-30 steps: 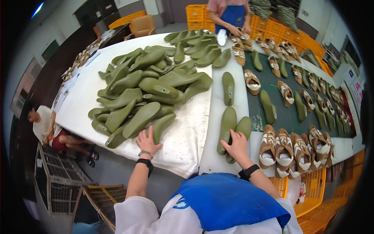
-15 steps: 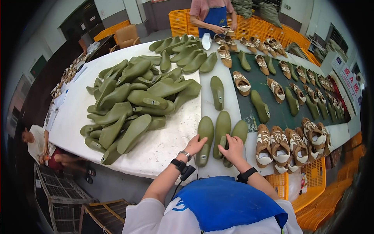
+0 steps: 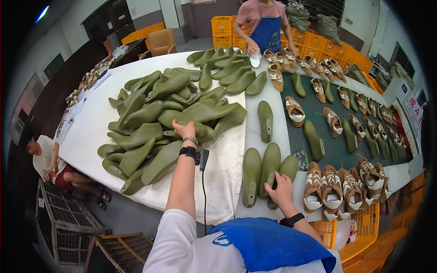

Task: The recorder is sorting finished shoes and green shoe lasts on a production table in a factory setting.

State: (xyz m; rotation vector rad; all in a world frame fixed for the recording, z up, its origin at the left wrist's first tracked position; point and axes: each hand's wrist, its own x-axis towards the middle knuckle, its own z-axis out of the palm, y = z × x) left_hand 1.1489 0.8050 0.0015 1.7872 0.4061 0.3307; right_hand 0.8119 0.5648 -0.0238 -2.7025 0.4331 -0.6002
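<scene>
My left hand (image 3: 184,130) reaches into a heap of green shoe lasts (image 3: 136,113), its fingers apart and touching a last near the heap's front right. Whether it bears any weight is not visible. On the white strip to the right, three green lasts stand side by side: a left one (image 3: 251,177), a middle one (image 3: 271,164) and a right one (image 3: 288,166). My right hand (image 3: 281,189) is closed around the heel end of the right last, partly covering it. A single last (image 3: 265,120) lies farther up the strip.
Brown-and-white shoes (image 3: 332,186) crowd the near right edge, above an orange crate (image 3: 366,227). Rows of shoes and lasts cover a green board (image 3: 337,148). Across the table a co-worker in a blue apron (image 3: 266,34) handles shoes. Another person (image 3: 50,161) sits at left.
My left hand has left the leftmost of the three lasts and moved up and left to the heap. My right hand stays at the row. The co-worker's hands have moved apart.
</scene>
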